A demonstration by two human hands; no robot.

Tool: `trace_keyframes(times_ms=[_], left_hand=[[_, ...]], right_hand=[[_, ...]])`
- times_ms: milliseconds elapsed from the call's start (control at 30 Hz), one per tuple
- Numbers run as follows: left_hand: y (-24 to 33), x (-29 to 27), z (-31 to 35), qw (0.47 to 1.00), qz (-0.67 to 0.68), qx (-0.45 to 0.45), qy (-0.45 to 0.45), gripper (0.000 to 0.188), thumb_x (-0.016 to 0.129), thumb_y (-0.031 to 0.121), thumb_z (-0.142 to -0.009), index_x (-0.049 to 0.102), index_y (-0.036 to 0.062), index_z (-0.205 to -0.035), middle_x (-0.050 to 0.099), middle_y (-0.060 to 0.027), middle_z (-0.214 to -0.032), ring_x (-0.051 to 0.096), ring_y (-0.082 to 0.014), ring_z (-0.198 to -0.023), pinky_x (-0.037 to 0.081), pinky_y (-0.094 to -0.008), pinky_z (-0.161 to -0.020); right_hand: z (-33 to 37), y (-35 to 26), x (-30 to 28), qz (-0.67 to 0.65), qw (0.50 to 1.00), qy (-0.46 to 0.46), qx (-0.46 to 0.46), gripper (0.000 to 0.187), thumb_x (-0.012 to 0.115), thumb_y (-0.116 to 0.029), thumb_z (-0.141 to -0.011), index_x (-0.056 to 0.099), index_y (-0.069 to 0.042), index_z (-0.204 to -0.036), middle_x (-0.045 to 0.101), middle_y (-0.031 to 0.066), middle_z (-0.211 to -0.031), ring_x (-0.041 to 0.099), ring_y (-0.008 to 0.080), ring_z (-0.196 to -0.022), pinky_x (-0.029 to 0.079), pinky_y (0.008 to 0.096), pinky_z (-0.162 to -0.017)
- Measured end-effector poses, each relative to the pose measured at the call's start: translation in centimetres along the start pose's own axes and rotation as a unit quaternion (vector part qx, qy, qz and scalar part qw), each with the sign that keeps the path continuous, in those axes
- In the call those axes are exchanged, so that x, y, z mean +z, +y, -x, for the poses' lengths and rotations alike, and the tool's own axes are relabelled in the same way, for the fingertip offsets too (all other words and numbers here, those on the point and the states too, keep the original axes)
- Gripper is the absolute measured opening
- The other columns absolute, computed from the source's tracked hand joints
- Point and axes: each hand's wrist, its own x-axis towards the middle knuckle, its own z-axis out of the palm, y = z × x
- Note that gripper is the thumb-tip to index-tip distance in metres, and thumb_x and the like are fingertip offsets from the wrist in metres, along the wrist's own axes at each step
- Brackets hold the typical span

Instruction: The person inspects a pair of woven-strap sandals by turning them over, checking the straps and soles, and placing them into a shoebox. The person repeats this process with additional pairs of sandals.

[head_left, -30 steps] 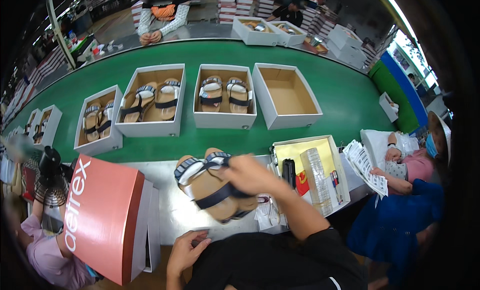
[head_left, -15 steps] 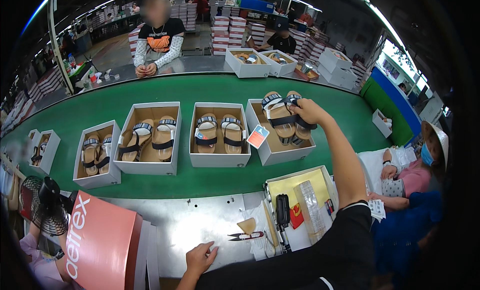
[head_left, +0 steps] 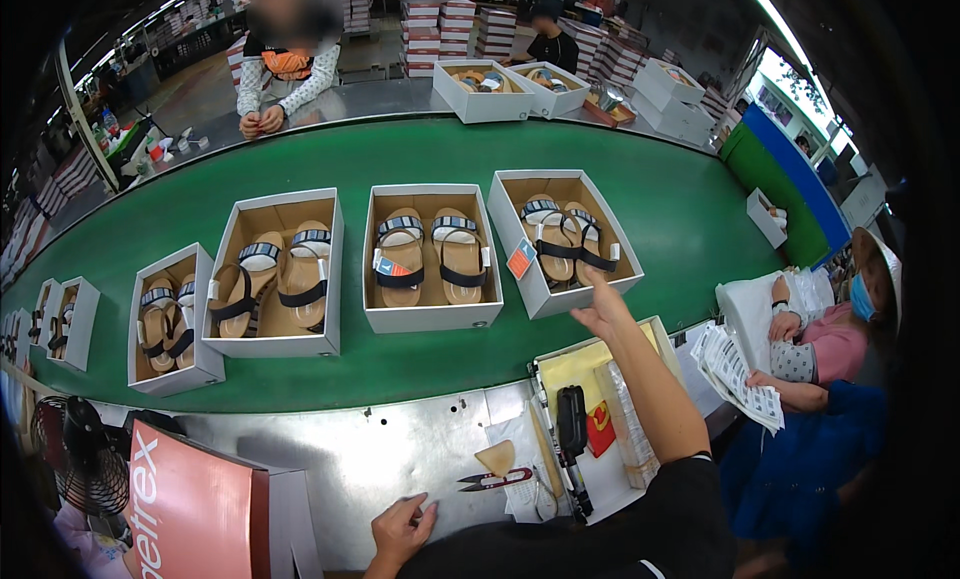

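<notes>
While right hand (head_left: pixel 603 304) hovers open and empty at near rim of box (head_left: pixel 565 241) on green belt (head_left: pixel 400 369), sandals (head_left: pixel 562 237) lie paired inside. Left hand (head_left: pixel 402 527) flat on worktop (head_left: pixel 330 459), holding nothing. Best practice: straps flat, tag tucked, box square.

Bright overhead light fills the hall, with daylight at a window far right of the right hand (head_left: pixel 603 307). Glare whitens the steel bench (head_left: pixel 400 459) between the hands. The green belt (head_left: pixel 400 159) bows with fisheye bending, corners fall black, and the far background goes soft.
</notes>
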Motion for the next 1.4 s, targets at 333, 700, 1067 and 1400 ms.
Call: trace_keyframes(times_ms=[333, 700, 1067, 1400], left_hand=[[-0.7, 0.1, 0.0, 1.000, 0.006, 0.020, 0.009, 0.021, 0.082, 0.018, -0.076, 0.075, 0.0071, -0.093, 0.064, -0.0043, -0.064, 0.062, -0.0162, -0.051, 0.049, -0.0273, -0.048], [-1.2, -0.1, -0.4, 0.998, -0.010, 0.048, 0.047, 0.019, 0.081, 0.019, -0.077, 0.076, 0.0085, -0.092, 0.063, -0.0041, -0.063, 0.060, -0.0178, -0.050, 0.048, -0.0295, -0.048], [-1.4, -0.9, -0.2, 0.995, -0.001, 0.073, 0.071, 0.019, 0.081, 0.015, -0.077, 0.074, 0.0056, -0.092, 0.064, -0.0078, -0.068, 0.059, -0.0212, -0.051, 0.048, -0.0318, -0.048], [-1.5, -0.9, -0.3, 0.999, 0.014, 0.022, 0.041, 0.021, 0.083, 0.019, -0.077, 0.074, 0.0071, -0.092, 0.059, -0.0017, -0.060, 0.057, -0.0162, -0.047, 0.044, -0.0284, -0.044]], right_hand=[[-9.1, -5.6, -0.1, 0.074, 0.993, -0.083, -0.040, 0.023, 0.049, -0.024, -0.099, 0.051, -0.002, -0.107, 0.062, 0.0188, -0.098, 0.067, 0.0303, -0.081, 0.063, 0.0419, -0.070], [-9.5, -15.5, 27.7, 0.028, 0.961, -0.269, -0.053, 0.043, 0.053, -0.032, -0.099, 0.048, -0.008, -0.134, 0.051, 0.0130, -0.136, 0.052, 0.0310, -0.123, 0.049, 0.0459, -0.103], [3.3, -8.1, 42.2, 0.247, 0.812, -0.436, -0.301, 0.046, 0.055, -0.039, -0.099, 0.060, -0.001, -0.124, 0.066, 0.0133, -0.110, 0.068, 0.0224, -0.095, 0.057, 0.0326, -0.079], [4.4, -8.4, 24.8, 0.767, 0.552, -0.300, -0.133, 0.091, 0.043, -0.073, -0.092, 0.062, 0.015, -0.109, 0.072, 0.0213, -0.079, 0.074, 0.0311, -0.071, 0.059, 0.0391, -0.074]])
